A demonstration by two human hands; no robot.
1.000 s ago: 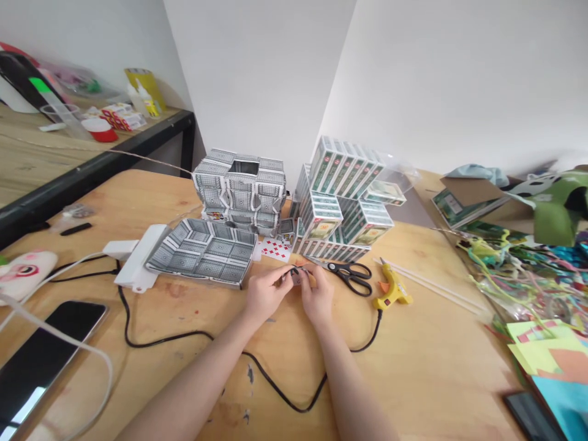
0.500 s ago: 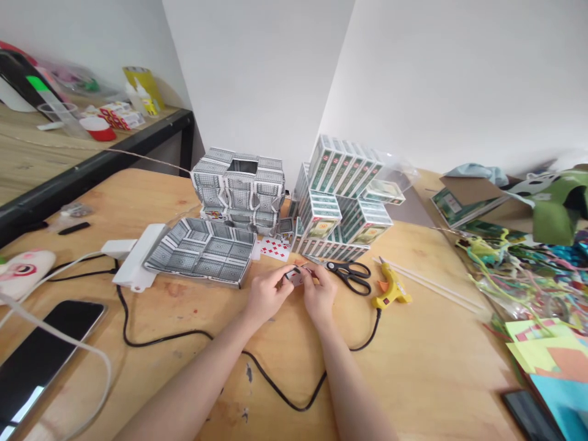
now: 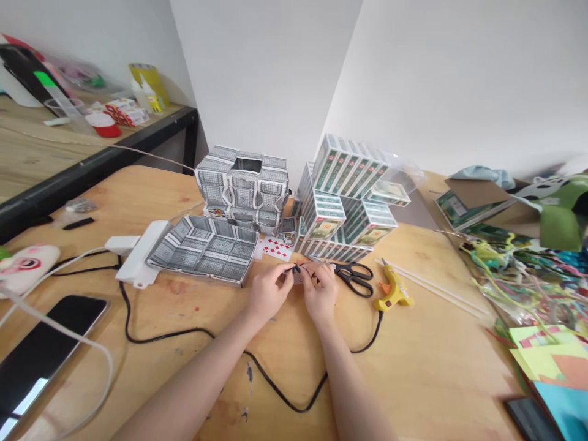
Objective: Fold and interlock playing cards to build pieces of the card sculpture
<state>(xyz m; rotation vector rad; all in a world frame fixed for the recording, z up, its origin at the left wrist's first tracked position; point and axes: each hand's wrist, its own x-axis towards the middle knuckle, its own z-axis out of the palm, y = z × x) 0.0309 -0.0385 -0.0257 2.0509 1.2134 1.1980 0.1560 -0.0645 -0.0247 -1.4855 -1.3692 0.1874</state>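
Note:
My left hand (image 3: 272, 293) and my right hand (image 3: 320, 289) meet over the wooden table, fingers pinched on a small playing card (image 3: 298, 278) between them. The card's face shows only in part; a small dark piece sits at its left edge. Beyond my hands lie red diamond cards (image 3: 276, 248), in front of a box-like structure built of grey-backed cards (image 3: 243, 190). A shallow tray of the same cards (image 3: 206, 248) is to the left. Black scissors (image 3: 356, 278) lie just right of my right hand, and a yellow glue gun (image 3: 394, 289) is farther right.
Stacked card boxes (image 3: 344, 202) stand at the back. White glue sticks (image 3: 436, 288) lie right of the glue gun. A white power strip (image 3: 146, 254) and a phone (image 3: 50, 355) are on the left. A black cable (image 3: 271, 383) crosses beneath my forearms. Colourful craft materials (image 3: 519, 275) fill the right side.
The card between my fingers is tipped and shows less of its face. My fingers have shifted slightly around it. The whole view has moved a little.

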